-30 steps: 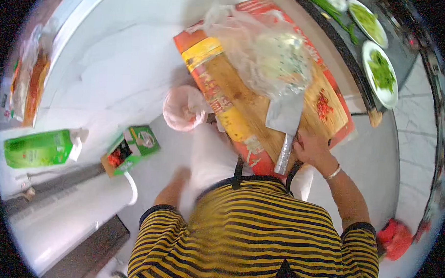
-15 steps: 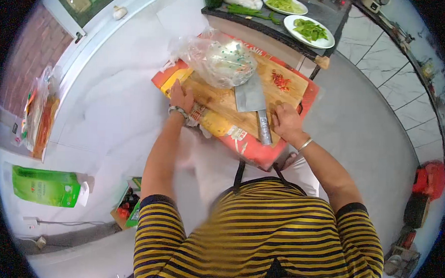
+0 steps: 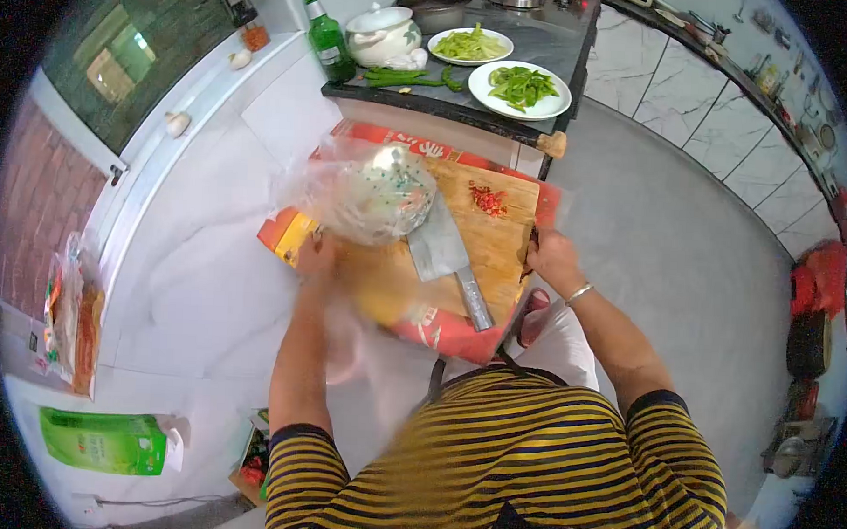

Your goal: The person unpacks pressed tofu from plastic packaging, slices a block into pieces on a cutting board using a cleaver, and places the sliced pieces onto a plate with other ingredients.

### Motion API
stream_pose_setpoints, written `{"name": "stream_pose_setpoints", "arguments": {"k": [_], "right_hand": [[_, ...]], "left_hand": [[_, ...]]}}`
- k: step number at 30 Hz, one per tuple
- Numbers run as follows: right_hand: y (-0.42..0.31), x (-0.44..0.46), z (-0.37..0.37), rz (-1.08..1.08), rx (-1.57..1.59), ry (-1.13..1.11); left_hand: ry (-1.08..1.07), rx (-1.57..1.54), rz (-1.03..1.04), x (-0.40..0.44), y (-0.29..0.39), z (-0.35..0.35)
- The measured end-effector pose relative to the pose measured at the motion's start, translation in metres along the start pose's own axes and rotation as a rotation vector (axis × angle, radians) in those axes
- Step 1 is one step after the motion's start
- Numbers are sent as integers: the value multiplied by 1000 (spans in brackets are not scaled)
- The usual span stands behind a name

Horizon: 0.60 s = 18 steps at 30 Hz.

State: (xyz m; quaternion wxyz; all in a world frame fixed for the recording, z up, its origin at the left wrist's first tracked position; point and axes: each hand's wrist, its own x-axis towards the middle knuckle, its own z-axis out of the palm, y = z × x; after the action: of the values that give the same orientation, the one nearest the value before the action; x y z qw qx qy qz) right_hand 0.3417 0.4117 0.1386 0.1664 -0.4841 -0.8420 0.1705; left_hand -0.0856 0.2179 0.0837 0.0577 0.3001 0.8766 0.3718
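Note:
A wooden cutting board [image 3: 499, 239] lies on a red and yellow cardboard box [image 3: 449, 335]. My right hand [image 3: 556, 262] is closed around the board's right edge, at a dark handle. At the board's left end is my left hand [image 3: 317, 251], blurred, so its fingers cannot be made out. On the board rest a cleaver [image 3: 440, 246], its handle pointing toward me, and a small heap of chopped red chili [image 3: 487, 200]. A clear plastic bag [image 3: 379, 193], with something pale inside that I cannot make out, covers the board's far left part and touches the blade.
Beyond the box stands a dark counter [image 3: 429, 97]. It bears a plate of green pepper strips [image 3: 521, 89], a plate of pale green slices [image 3: 468, 46], long green peppers [image 3: 402, 77], a white pot [image 3: 383, 37] and a green bottle [image 3: 328, 47].
My right hand has gone from beside the cleaver handle to the board's right edge. My left hand has shifted to the board's left end. The view has tilted up, showing more of the counter.

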Motion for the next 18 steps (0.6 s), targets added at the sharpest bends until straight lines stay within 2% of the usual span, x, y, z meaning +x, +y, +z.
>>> {"name": "stream_pose_setpoints", "arguments": {"k": [2,5,7,9,12,14,16,18], "right_hand": [[6,6,-4,50,5,-10],[28,8,3,50,33,-42],[40,8,4,32,54,-12],[50,9,0,31,63,-33],[63,5,-1,-63,59,65],[68,-1,-5,-107,44,157],[67,-13,-13,-100,28,227],[62,-28,-24,-95,72,230]], "left_hand": [[16,-45,170,-11,-4,1],[27,-34,349,-50,29,-15],[141,16,542,-59,11,-6],[85,-7,501,-68,2,-3],[-162,-204,170,-102,48,-36],[-210,-418,59,-124,74,-49],[-32,-73,161,-138,20,-34],[57,117,316,-170,-20,-33]]}}
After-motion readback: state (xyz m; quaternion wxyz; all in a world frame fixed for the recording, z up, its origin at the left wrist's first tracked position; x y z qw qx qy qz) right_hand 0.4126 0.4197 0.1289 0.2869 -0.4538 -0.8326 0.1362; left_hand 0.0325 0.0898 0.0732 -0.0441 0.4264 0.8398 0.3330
